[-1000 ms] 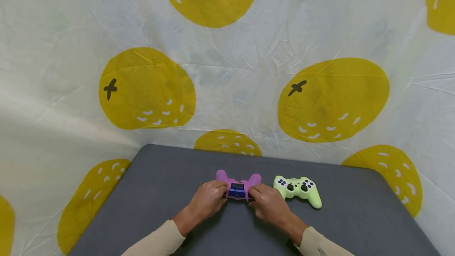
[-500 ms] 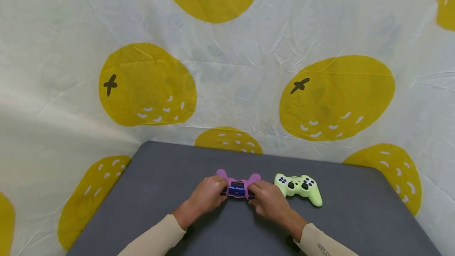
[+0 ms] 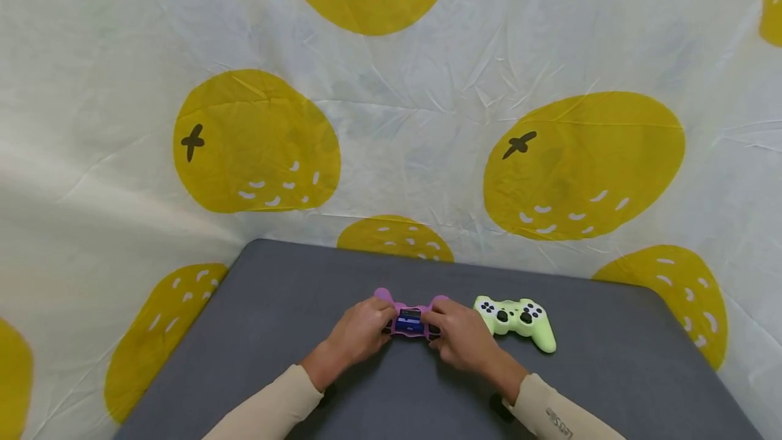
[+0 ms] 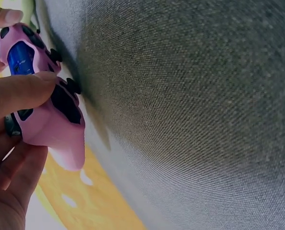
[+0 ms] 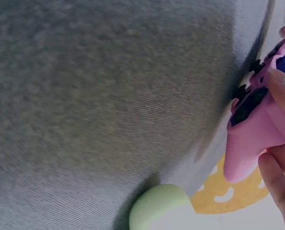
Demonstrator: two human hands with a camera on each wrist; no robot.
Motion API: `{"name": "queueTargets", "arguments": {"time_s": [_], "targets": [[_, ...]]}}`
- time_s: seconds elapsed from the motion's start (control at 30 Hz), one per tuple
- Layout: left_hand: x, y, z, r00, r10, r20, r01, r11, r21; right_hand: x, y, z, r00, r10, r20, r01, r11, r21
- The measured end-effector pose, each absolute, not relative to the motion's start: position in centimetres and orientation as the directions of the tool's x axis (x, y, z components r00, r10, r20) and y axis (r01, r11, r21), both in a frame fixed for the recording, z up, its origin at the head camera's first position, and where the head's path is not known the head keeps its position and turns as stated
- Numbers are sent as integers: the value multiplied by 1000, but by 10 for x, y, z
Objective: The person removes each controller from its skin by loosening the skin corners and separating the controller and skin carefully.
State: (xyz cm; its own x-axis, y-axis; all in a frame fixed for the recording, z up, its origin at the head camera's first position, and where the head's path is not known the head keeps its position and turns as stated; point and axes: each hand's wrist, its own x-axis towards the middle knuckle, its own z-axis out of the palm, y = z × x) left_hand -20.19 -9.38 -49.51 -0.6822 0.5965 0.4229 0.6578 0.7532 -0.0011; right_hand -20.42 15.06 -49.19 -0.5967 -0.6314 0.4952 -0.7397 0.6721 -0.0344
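Note:
Both hands hold a blue game controller point(image 3: 410, 322) in a pink silicone cover point(image 5: 243, 155), just above the table. Its handles point away from the person, and in the wrist views its thumbsticks point(image 4: 73, 86) face the table. Blue shows through an opening in the cover. My left hand point(image 3: 360, 328) grips the left end, thumb on the cover beside the opening in the left wrist view. On the right end my right hand point(image 3: 463, 335) grips likewise, a fingertip at the opening's edge. Fingers hide both ends in the head view.
A second game controller point(image 3: 514, 321) in a light green cover lies buttons up on the dark grey table point(image 3: 293, 284), just right of my right hand. A white cloth point(image 3: 403, 155) with yellow fruit print hangs behind the table and at its sides.
My right hand's fingers have shifted up and inward on the cover, toward the opening. The left hand keeps its grip. The head view has tilted slightly; the green controller has not moved.

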Motion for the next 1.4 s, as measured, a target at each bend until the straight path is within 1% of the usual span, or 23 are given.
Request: {"name": "queueTargets", "arguments": {"time_s": [0.2,0.33,0.43,0.6,0.7,0.77,0.93,1.13,1.3,1.4], "targets": [[-204,-92,-494,-667,605,436,662,749,-26,-206,149,-485,-667,-638,385,-705,707,-48],[-205,-91,-492,-671,611,420,664,747,-27,-206,147,-477,-702,-646,299,-693,717,-76],[-204,-91,-491,-668,618,415,668,744,-33,-208,145,-472,-711,-658,247,-693,716,-88],[-202,-91,-492,-634,644,429,681,727,-87,-211,138,-465,-722,-667,185,-687,721,-84],[-201,-91,-492,-624,652,430,681,724,-111,-212,134,-464,-728,-669,150,-683,727,-75],[-201,-91,-491,-628,652,425,678,727,-114,-212,133,-463,-722,-679,137,-690,721,-63],[-202,-91,-488,-644,650,402,677,730,-95,-212,137,-461,-671,-725,157,-735,678,-11],[-205,-93,-487,-632,666,395,689,717,-106,-215,144,-460,-614,-770,174,-781,625,11],[-207,-94,-488,-616,676,405,698,706,-116,-218,141,-455,-581,-805,121,-809,588,22],[-206,-93,-488,-619,675,402,698,708,-113,-218,138,-453,-579,-811,89,-810,584,47]]}}
